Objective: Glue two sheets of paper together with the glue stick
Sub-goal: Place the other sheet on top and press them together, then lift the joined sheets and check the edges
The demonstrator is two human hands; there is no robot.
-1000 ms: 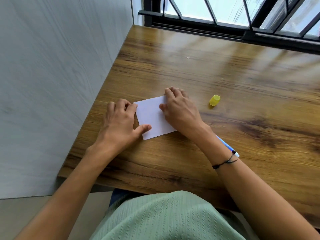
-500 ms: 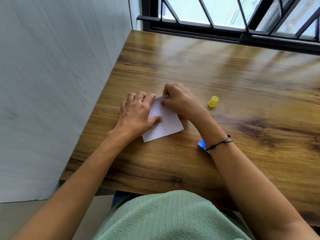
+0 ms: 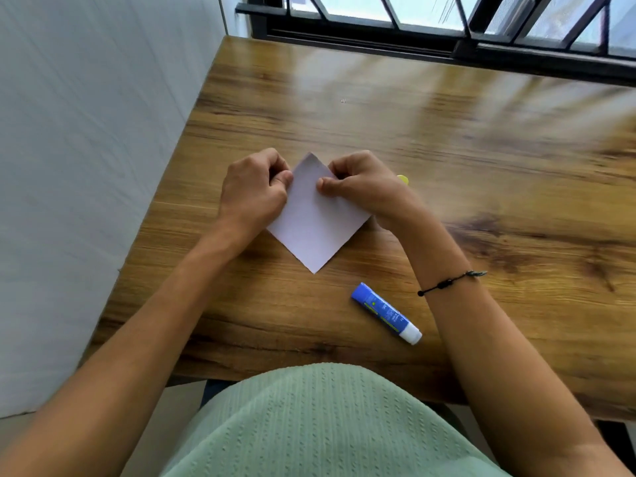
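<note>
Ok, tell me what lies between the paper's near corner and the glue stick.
Nothing: in the head view only bare wooden table separates the paper from the glue stick.

The brown wooden table with dark grain [image 3: 447,160] stands against a pale wall, below a window. On it lies a white paper sheet [image 3: 315,228], turned like a diamond. Near it lies a blue glue stick with white end [image 3: 385,313]. A small yellow cap [image 3: 403,179] is partly hidden.

Bright daylight enters through the window [image 3: 447,15] ahead. It leaves streaky glare on the table [image 3: 447,108]. Edges bend from wide-angle distortion.
</note>
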